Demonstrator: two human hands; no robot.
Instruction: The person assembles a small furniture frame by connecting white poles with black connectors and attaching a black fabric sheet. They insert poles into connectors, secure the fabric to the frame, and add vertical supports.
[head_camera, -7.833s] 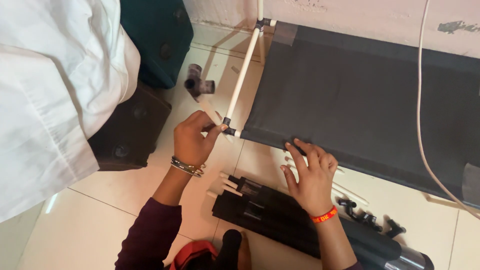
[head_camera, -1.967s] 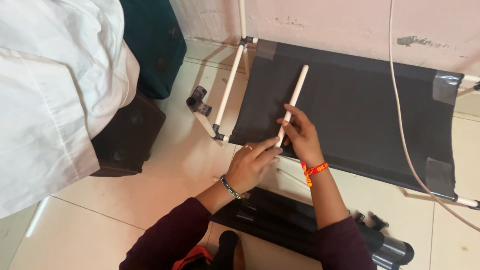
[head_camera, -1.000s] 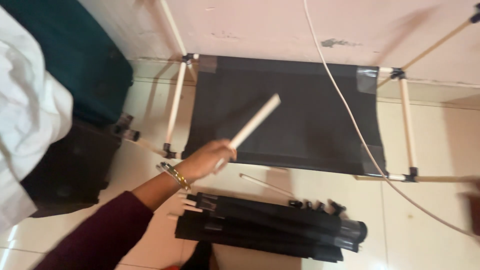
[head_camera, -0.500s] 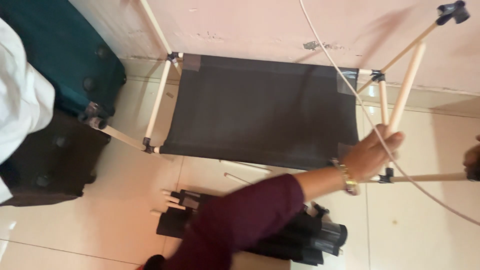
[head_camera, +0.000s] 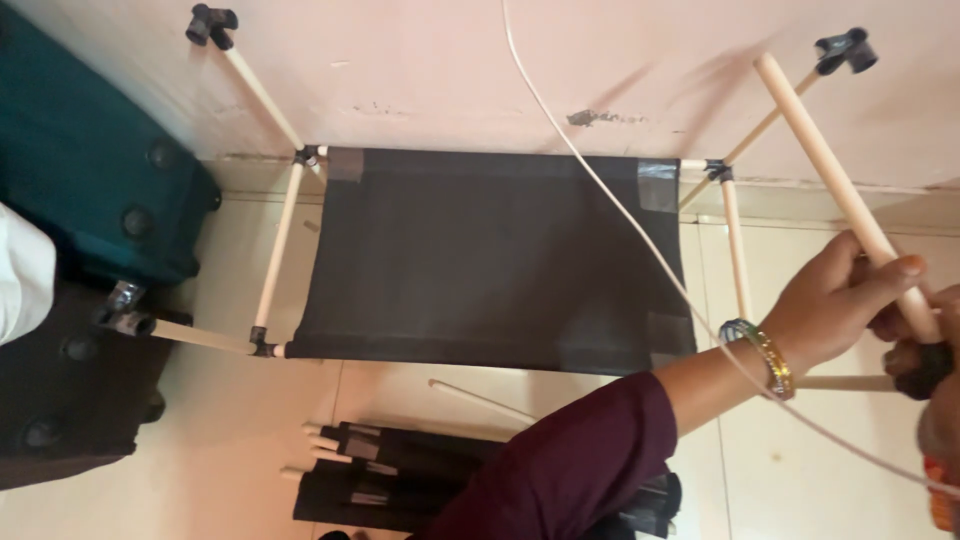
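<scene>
My hands have swung across to three o'clock: the left hand (head_camera: 835, 305) is clamped on the wooden rod (head_camera: 840, 185), and the right hand (head_camera: 925, 345), at the frame's edge, grips a black connector (head_camera: 928, 368) at its lower end. The rod has moved from the black fabric panel (head_camera: 490, 260) to the frame's right corner.

Left arm (head_camera: 590, 450): long dark maroon sleeve, pushed up w/ forearm bare below it. Left wrist has bangles (head_camera: 762, 352), gold plus a blue-green one. Right hand (head_camera: 925, 340) mostly cut off at frame edge; orange-red band (head_camera: 940, 490) on that wrist.
</scene>
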